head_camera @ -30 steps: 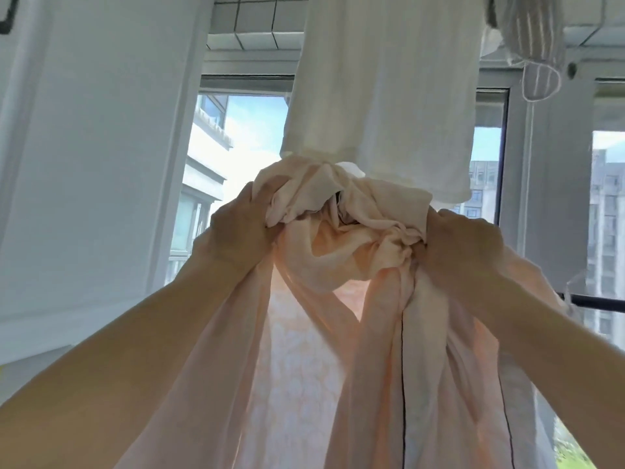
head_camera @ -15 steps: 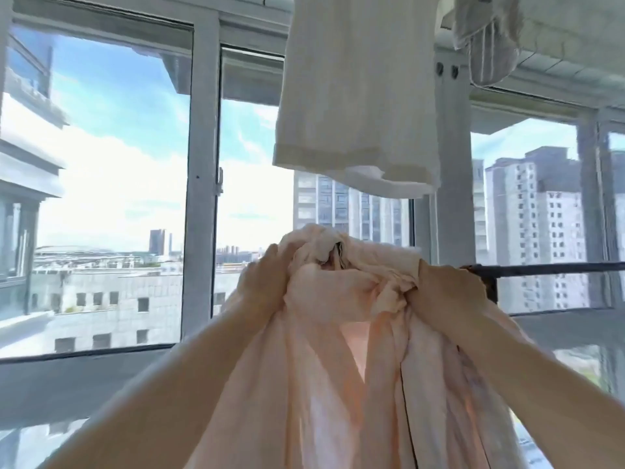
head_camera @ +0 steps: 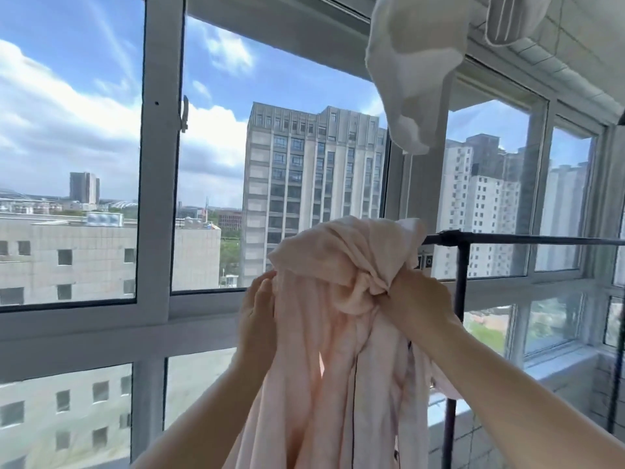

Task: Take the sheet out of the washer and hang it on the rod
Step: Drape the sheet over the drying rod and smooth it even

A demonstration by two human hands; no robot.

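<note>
A pale pink sheet [head_camera: 341, 333] is bunched at its top and hangs down in long folds between my raised arms. My right hand [head_camera: 411, 301] grips the twisted bunch from the right. My left hand [head_camera: 257, 314] presses flat against the sheet's left side, fingers straight. The black rod [head_camera: 527, 239] of a drying rack runs horizontally to the right, and the sheet's top corner reaches about its left end. The washer is out of view.
Large windows with a grey frame [head_camera: 162, 164] fill the wall ahead. A white garment [head_camera: 409, 62] and a striped item [head_camera: 507, 15] hang overhead at upper right. The rack's black post [head_camera: 456, 333] stands just behind the sheet.
The view has swung right and the sheet has come toward the rod's left end. My left hand has slid from gripping the bunch's top to lying flat on its side.
</note>
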